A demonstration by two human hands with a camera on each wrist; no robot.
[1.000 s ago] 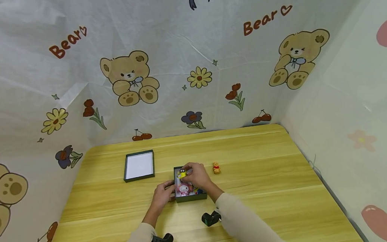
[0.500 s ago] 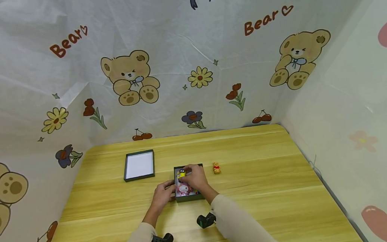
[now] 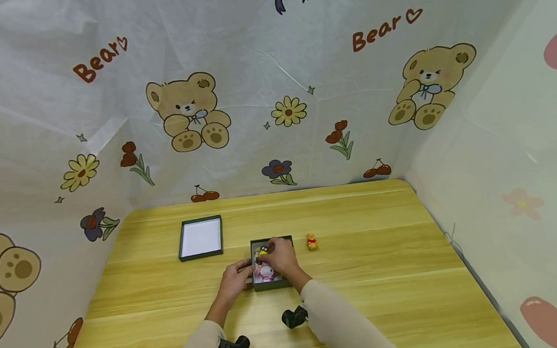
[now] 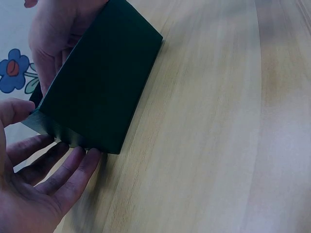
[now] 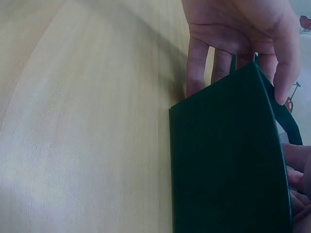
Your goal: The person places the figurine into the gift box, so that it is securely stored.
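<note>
In the head view a dark green box (image 3: 273, 285) sits near the middle of the wooden table, with small figurines inside. My left hand (image 3: 236, 280) grips its left wall, thumb at the rim and fingers along the outside, as the left wrist view shows. My right hand (image 3: 281, 256) reaches over the box's right side and pinches a small yellow figurine (image 3: 263, 251) with dark goggle-like eyes, low in the upper part of the box. Just below it lies a pink and white figurine (image 3: 266, 272). The right part of the box interior is hidden behind my right hand.
A shallow dark-edged lid (image 3: 199, 238) with a white inside lies at the back left. To the right of the box is a small yellow bear figurine (image 3: 312, 242) with a red top. A bear-printed cloth (image 3: 239, 160) hangs behind the table.
My right hand has shifted slightly left, and the yellow figurine sits lower and more tilted in the box. My left hand stays at the box wall.
</note>
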